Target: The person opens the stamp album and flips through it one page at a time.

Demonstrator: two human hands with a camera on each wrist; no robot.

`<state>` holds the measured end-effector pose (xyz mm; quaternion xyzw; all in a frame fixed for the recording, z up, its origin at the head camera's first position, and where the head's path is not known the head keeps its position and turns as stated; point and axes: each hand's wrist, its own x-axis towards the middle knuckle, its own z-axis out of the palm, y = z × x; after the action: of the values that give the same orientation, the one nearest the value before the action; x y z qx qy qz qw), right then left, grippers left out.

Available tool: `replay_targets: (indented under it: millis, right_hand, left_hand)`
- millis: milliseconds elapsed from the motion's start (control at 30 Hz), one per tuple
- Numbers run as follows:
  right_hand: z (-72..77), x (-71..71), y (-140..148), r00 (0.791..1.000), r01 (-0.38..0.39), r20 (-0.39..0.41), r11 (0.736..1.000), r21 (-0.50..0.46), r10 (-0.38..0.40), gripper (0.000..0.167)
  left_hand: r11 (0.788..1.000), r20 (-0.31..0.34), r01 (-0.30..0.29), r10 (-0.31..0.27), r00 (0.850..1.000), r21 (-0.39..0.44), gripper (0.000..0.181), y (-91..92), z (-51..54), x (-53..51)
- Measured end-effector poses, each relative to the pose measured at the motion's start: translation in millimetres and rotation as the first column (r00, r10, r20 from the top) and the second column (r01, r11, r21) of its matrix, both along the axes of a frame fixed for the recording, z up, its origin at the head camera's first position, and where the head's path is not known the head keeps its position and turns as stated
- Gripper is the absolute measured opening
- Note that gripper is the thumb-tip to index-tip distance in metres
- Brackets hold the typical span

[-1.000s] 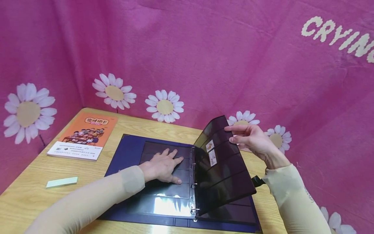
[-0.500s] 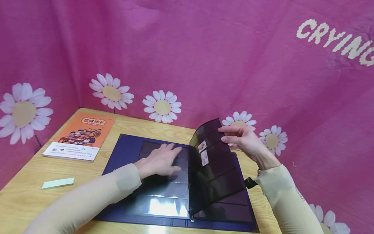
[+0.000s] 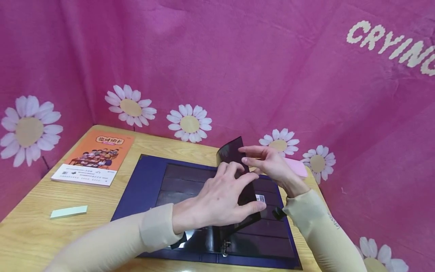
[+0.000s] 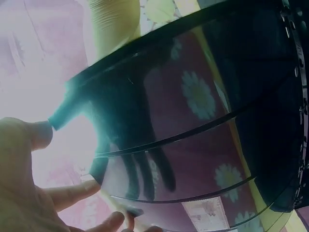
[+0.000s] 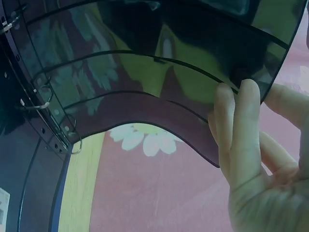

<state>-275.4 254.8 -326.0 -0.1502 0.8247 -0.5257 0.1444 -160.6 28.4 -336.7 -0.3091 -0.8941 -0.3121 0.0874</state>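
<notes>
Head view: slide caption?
Right hand pinches a raised black page of a blue binder, left hand spread in front.

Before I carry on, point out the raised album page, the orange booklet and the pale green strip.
Raised album page (image 3: 231, 152): head view, upper part of its face.
Orange booklet (image 3: 93, 158): head view, middle of its cover.
Pale green strip (image 3: 69, 212): head view, middle of its top.

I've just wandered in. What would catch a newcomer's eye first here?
Probably the vivid pink cloth behind the table, with big white daisies and "CRYING" at upper right. Next, the dark page standing up from the open blue album: the right hand pinches its upper corner, the left hand spread in front. The orange booklet glows at left.
</notes>
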Motion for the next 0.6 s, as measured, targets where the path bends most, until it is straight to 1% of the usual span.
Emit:
replay_targets:
  millis: [67,167,300,400,500,600]
  right_hand:
    - [-0.7,0.0,-3.1,1.000,-0.001,-0.002,1.000,-0.010,0.001,0.052]
    - [-0.2,0.4,-5.0,1.000,-0.006,-0.014,1.000,-0.012,0.006,0.052]
    - [1.2,1.3,-1.8,0.999,-0.025,-0.048,1.000,-0.005,0.024,0.058]
    - [-1.8,0.7,7.1,0.997,-0.025,-0.066,1.000,0.015,0.026,0.060]
    - [-13.9,-4.3,23.6,0.996,-0.003,-0.092,0.995,0.100,0.012,0.055]
    - [-33.4,-12.9,45.6,0.991,0.026,-0.133,0.972,0.233,0.006,0.048]
  left_hand:
    - [1.000,0.028,-0.017,0.017,0.999,0.003,0.064,1.7,-0.8,-1.1]
    - [0.999,0.062,-0.020,0.019,0.998,0.028,0.059,-0.2,-1.2,-2.2]
    - [0.997,0.102,0.001,-0.009,0.995,0.080,0.056,-10.2,-0.2,-2.5]
    - [0.993,0.155,0.014,-0.033,0.987,0.119,0.054,-23.1,0.6,-2.7]
    - [0.987,0.211,0.014,-0.048,0.976,0.158,0.052,-38.9,0.9,-4.4]
    - [0.972,0.255,0.010,-0.071,0.964,0.235,0.044,-55.2,1.2,-7.8]
